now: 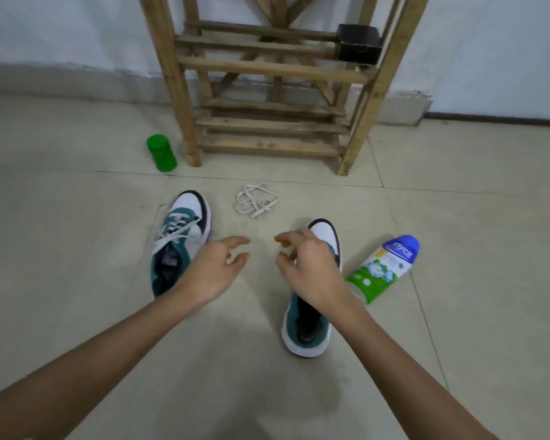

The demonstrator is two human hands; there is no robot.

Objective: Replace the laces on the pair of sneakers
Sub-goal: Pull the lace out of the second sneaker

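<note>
Two teal, white and black sneakers stand on the floor with their toes pointing away from the person. The left sneaker [191, 201] carries one white lace [172, 239], loosened and trailing off its side. The right sneaker [305, 328] shows no lace where it is visible, though the hand covers its middle. One loose white lace [256, 201] lies in a tangle just beyond and between them.

The floor [77, 217] is pale beige tile and meets a white wall [45, 27]. One wooden slatted rack [267, 68] stands against the wall with one black box [358, 44] on it. One green jar [161, 153] stands upright by its left leg. One blue-capped powder bottle [383, 268] lies on its side near the right sneaker.

Both bare arms reach forward. The left hand [216, 268] hovers beside the left sneaker, and the right hand [308, 268] is over the right sneaker. Both have loosely curled fingers and hold nothing.
</note>
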